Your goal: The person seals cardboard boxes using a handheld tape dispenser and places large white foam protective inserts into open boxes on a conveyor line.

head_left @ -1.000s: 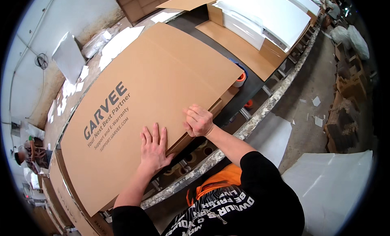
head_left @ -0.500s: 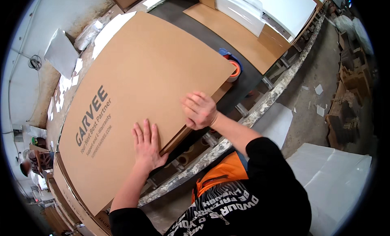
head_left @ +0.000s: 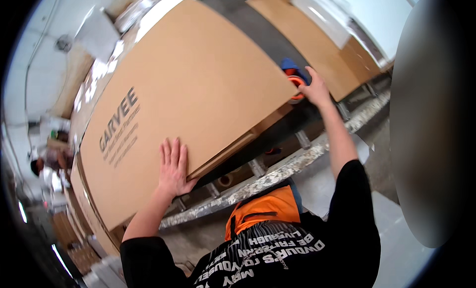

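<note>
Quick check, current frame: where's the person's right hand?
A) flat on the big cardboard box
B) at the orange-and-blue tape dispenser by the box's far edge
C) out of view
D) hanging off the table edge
B: the right hand reaches the orange-and-blue tape dispenser beside the large cardboard box, while the left hand lies flat on that box.

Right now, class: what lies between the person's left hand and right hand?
In the head view, the near edge of the large cardboard box spans from left hand to right hand, which touches an orange tape dispenser.
</note>
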{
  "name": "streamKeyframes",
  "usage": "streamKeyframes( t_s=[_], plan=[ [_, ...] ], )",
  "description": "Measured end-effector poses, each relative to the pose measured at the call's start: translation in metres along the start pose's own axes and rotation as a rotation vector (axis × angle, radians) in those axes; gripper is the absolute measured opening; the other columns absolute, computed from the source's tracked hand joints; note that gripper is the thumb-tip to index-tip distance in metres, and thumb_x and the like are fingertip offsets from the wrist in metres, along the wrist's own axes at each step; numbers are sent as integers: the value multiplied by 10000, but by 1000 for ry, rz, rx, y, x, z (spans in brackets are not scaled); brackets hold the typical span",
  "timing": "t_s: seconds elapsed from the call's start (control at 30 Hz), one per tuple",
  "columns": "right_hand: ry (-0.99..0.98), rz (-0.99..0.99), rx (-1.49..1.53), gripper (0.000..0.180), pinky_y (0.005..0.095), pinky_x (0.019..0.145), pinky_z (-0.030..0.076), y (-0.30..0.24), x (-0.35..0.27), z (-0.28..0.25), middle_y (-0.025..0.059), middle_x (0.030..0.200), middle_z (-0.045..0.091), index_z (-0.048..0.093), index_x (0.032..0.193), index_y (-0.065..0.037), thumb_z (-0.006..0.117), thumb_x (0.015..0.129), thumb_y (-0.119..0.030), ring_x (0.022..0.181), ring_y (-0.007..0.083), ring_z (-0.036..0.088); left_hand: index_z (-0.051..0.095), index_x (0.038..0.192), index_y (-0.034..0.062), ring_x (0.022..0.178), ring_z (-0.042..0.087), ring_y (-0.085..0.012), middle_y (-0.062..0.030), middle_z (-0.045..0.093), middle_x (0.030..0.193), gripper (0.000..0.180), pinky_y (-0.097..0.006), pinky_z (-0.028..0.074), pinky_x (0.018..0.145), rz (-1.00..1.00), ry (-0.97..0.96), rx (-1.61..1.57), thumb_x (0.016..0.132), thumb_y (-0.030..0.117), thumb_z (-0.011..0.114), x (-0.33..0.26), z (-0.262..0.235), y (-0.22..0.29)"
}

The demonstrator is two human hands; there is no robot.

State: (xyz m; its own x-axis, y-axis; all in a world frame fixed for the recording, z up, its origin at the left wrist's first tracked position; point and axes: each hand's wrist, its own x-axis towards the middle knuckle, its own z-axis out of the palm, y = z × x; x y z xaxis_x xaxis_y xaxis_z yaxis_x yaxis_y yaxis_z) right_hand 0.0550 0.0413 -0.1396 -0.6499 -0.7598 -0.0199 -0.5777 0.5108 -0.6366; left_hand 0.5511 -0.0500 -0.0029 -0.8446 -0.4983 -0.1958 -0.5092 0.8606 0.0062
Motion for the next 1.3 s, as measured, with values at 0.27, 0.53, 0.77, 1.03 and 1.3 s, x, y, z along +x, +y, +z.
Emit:
streamKeyframes(
  t_s=[0.27,0.53,0.77,1.03,1.3],
  plan=[
    [7,157,698,522,384,916,502,28,-3,50,146,1218,590,493,1262,-13,580,748,15,1094,272,601,281,1473,34,1410,98,-530,-247,175,1546,1082,-639,75,1140,-54,43,-50,598,436,775,-15,-4,-10],
    [102,-2,936,700,251,818,488,-139,-177,-71,112,1276,545,339,1443,-37,555,778,-13,962,177,602,258,1499,106,1419,153,-479,-117,262,1544,1036,-636,87,1143,50,119,-33,645,418,754,-22,-2,-12],
    [59,-570,-452,462,419,781,521,-394,-147,-18,138,1006,674,681,1094,-148,653,638,-215,891,322,660,257,1505,134,1425,177,-450,-54,287,1535,983,-650,122,1133,33,179,-18,667,362,717,-31,10,-15],
    [-569,-400,-795,310,440,792,543,-329,-239,-21,200,919,681,721,877,-105,666,600,-233,883,369,670,299,1494,145,1416,223,-443,-38,309,1529,912,-646,144,1132,17,165,-50,702,360,696,-49,12,-26],
    [-588,-462,-981,259,346,751,563,-331,-252,68,128,867,726,755,858,-104,685,651,-243,838,246,716,308,1491,147,1428,219,-413,-34,314,1524,924,-623,146,1145,-25,168,9,686,352,713,-48,18,-28]
  ],
)
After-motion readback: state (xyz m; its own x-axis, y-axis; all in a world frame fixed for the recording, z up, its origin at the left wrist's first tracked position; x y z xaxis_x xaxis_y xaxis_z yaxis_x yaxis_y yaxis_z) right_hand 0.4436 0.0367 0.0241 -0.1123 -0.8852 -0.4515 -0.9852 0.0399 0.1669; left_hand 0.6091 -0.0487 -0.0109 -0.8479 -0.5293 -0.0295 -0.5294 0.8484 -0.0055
